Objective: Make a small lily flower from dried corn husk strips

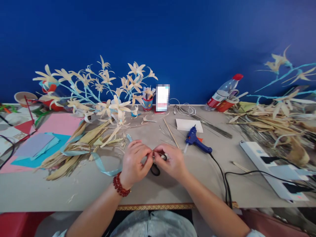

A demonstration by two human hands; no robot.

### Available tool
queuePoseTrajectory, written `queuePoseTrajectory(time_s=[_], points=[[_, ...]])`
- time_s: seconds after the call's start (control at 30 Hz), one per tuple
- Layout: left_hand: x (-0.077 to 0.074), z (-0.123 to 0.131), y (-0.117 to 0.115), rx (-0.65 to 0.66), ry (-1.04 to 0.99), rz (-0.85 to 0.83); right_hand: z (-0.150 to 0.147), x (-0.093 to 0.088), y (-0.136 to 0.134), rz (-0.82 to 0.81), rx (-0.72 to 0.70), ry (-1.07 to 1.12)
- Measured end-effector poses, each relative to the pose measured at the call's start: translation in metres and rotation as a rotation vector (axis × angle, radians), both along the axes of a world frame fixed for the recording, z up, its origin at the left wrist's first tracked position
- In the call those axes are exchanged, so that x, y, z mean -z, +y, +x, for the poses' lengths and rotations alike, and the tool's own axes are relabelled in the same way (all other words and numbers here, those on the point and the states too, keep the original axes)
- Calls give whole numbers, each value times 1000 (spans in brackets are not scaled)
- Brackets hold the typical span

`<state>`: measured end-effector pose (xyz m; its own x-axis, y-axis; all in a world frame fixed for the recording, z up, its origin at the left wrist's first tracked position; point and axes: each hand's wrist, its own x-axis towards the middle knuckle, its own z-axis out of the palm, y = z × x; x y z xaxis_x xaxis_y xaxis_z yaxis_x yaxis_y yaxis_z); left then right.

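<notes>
My left hand (135, 160), with a red bead bracelet (120, 185) at the wrist, is closed in a pinch near the table's front middle. Its fingertips meet those of my right hand (173, 162), which is pinched too. What sits between the fingertips is too small and hidden to name. Below them shows a black loop (155, 170), perhaps a scissors handle, mostly covered by the hands. A light blue ribbon (101, 164) curls on the table left of my left hand. Dried husks (74, 158) lie beyond it. A blue glue gun (197, 140) rests right of my right hand.
Pale husk flowers on blue stems (106, 95) spread at the back left. A phone (162, 98) stands by a pen cup (147, 103). On the right are a bottle (219, 95), a husk pile (278, 121) and a power strip (259, 164) with black cords.
</notes>
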<state>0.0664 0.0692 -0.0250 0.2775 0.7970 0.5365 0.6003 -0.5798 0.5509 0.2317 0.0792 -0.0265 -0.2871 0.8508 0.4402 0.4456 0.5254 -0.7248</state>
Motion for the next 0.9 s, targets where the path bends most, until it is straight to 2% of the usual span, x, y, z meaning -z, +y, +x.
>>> queuePoseTrajectory(time_s=[0.17,0.3,0.33,0.4,0.47,0.53,0.77,0.9], points=[[-1,1,-2,-40,1,19,4,2,4,-24,55,2],[-1,-3,-2,-75,-56,39,16,0,12,-43,179,82],[-2,-4,-1,-81,-70,39,18,-2,13,-50,182,116],[-2,-5,-1,-74,-73,23,18,-5,11,-72,101,149],[-1,-5,-1,-51,-58,2,15,-6,8,-82,-21,99],[-1,-4,-1,-37,-46,-14,10,-5,4,-74,-68,22],[0,1,-2,14,-12,-30,4,0,3,-34,-36,-64],[0,-1,-1,-11,-48,-8,13,-3,10,-45,89,-20]])
